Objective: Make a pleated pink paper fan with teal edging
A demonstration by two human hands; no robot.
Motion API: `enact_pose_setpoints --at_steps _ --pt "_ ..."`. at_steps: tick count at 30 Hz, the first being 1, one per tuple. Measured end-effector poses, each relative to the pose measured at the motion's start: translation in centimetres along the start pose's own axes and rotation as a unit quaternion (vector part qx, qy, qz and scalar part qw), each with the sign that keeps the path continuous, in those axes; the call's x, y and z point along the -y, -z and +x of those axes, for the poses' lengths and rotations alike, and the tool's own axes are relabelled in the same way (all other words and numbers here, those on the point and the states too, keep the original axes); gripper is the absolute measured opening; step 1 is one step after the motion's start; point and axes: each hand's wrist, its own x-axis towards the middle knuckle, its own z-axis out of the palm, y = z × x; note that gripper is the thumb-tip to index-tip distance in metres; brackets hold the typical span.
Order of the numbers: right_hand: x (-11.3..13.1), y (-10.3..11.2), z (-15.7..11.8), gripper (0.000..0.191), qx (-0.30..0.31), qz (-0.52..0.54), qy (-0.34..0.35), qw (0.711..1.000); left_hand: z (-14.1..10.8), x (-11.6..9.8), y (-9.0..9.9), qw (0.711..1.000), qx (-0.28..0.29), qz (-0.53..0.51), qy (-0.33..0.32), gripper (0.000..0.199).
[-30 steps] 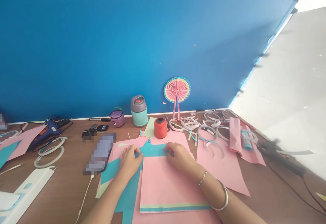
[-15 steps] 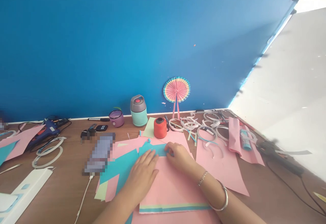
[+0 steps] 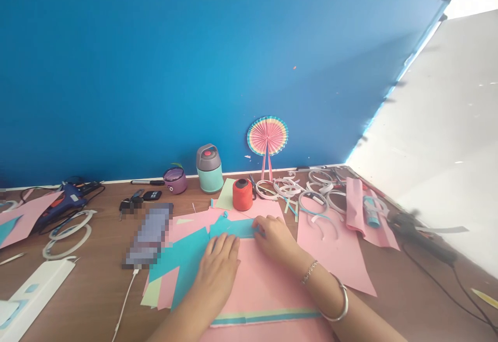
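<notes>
A pink paper sheet (image 3: 268, 279) with green and blue stripes along its near edge lies in front of me, over other coloured papers. My left hand (image 3: 220, 264) rests flat on its left side, fingers stretched toward the far edge. At the far edge, beside the blue paper (image 3: 237, 228), my right hand (image 3: 276, 238) has its fingers curled in and pressed down. Its fingertips are partly hidden, and what they pinch, if anything, does not show. Just beyond the hands stands a red thread spool (image 3: 243, 196).
A folded paper fan (image 3: 267, 135) leans on the blue wall. Paper strip rings (image 3: 313, 202) and more pink paper (image 3: 334, 254) lie right. A phone (image 3: 150, 233), glue gun (image 3: 68, 199) and power strip (image 3: 37, 290) are left; a teal jar (image 3: 210, 173) stands behind.
The whole view has shifted slightly, so things sit a little further left. My left hand has drawn slightly nearer to me on the paper; the right hand stays at the far edge.
</notes>
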Motion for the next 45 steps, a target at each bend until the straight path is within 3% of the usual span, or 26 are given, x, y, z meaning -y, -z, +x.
enact_pose_setpoints --at_steps 9,23,28,40,45 --pt "-0.6 0.1 -0.1 0.021 0.002 0.031 -0.012 0.999 0.0 -0.2 0.7 1.000 0.001 -0.014 0.015 0.041" --pt "-0.7 0.1 -0.2 0.021 -0.012 0.075 -0.025 0.997 -0.2 -0.6 -0.8 0.999 -0.014 0.040 0.010 0.043" --pt "-0.6 0.4 -0.2 0.021 -0.009 0.079 -0.034 0.996 -0.5 -0.6 -1.3 0.997 -0.025 0.073 -0.023 0.063" --pt "-0.3 0.5 -0.4 0.019 0.001 0.035 -0.021 0.999 -0.6 -1.0 -1.1 0.995 0.091 0.031 0.017 0.071" --pt "-0.4 0.9 -0.6 0.021 0.009 0.044 -0.015 0.999 -0.6 -1.5 -1.1 0.994 0.092 0.048 0.035 0.074"
